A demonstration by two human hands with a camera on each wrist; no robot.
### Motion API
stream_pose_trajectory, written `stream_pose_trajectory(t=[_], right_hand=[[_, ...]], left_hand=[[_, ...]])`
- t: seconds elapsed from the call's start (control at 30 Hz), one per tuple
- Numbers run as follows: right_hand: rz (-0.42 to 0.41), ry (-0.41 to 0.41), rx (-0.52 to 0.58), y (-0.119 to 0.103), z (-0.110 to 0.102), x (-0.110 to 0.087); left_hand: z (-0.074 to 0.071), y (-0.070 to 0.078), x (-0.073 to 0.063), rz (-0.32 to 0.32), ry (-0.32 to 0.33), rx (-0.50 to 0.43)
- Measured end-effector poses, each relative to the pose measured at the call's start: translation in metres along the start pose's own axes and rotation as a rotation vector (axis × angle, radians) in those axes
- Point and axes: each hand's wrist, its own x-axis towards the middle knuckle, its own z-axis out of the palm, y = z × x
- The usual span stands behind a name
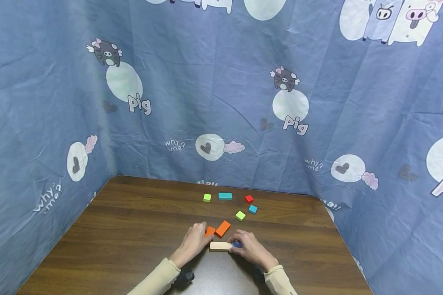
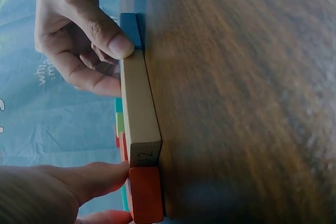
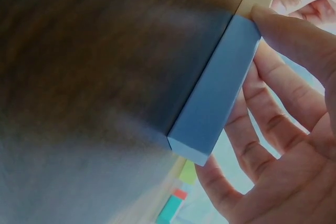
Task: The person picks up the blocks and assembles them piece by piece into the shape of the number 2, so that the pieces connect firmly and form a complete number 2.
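Gripping blue block (image 3: pixel 215 90): right hand (image 1: pixel 252 247) (left hand (image 1: pixel 193 241), orange block (image 2: pixel 147 195)).

On a brown wooden table (image 1: pixel 140 229), a dark blue oblong block (image 3: pixel 215 87) adjoins the right end of a pale wooden oblong block (image 1: pixel 219 246); behind lies an orange oblong block (image 1: pixel 223 229); farther back, a teal oblong block (image 1: pixel 225 196) lies between a lime-green squarish block (image 1: pixel 207 198), left, and a red squarish block (image 1: pixel 249 198), right

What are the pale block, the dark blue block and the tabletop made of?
The pale block looks like bare, smooth wood, given its tan color. The dark blue block is perhaps painted wood: even, matte color, no visible grain. The tabletop shows brown grain and soft sheen: wood or laminate.
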Motion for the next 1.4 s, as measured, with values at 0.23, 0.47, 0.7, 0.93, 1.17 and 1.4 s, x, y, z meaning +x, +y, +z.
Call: stream_pose_trajectory(t=[0.23,0.47,0.7,0.93,1.17,1.4], right_hand=[[0.013,-0.007,0.0,0.0013,-0.0003,0.0014],[0.013,-0.015,-0.03,0.0006,-0.0034,0.0045],[0.016,-0.019,-0.059,0.0005,-0.003,0.0042],[0.049,-0.029,-0.045,-0.0005,-0.0006,0.0004],[0.071,-0.044,0.039,0.001,0.0002,-0.0004],[0.087,-0.044,0.111,0.0029,-0.0085,0.0037]], left_hand=[[0.001,-0.0012,0.0005,0.011,0.01,-0.011],[0.0011,-0.0016,0.0034,0.035,0.031,0.006],[0.0013,-0.0016,0.0027,0.037,0.031,0.013],[0.003,-0.0006,-0.0017,0.027,0.025,0.01],[0.0056,-0.0013,-0.0029,0.024,0.042,0.023],[0.0026,-0.0025,-0.0001,-0.004,0.03,-0.009]])
